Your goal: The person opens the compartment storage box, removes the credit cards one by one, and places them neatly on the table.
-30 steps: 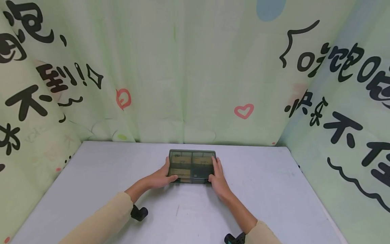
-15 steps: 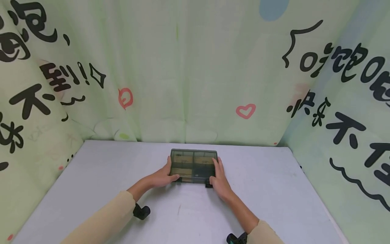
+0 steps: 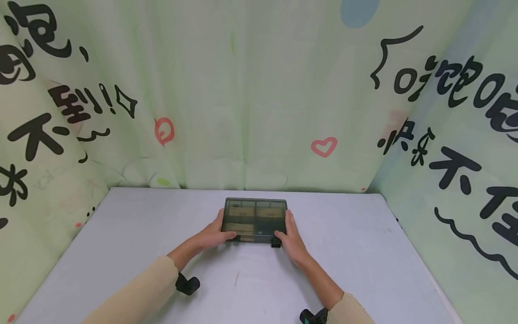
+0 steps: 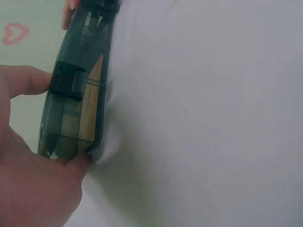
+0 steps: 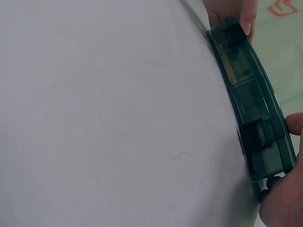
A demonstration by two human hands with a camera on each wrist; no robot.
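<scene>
A dark see-through plastic storage box lies on the table, its lid down. Tan pieces show through the lid in several compartments. My left hand grips the box's left end, and its thumb touches the front edge beside a black latch in the left wrist view. At the other end my right hand holds the box, fingers along the side and thumb on the front part of the lid. The right latch sticks out from the front edge below that thumb. The fingers under and behind the box are partly hidden.
A white-covered table spreads around the box. Printed curtains hang behind it and on both sides. Black wrist-worn devices sit at the left sleeve and the right sleeve.
The right latch has come into sight, sticking out at the front. My right fingers have moved off the lid to the box's side, and the right thumb has moved slightly left.
</scene>
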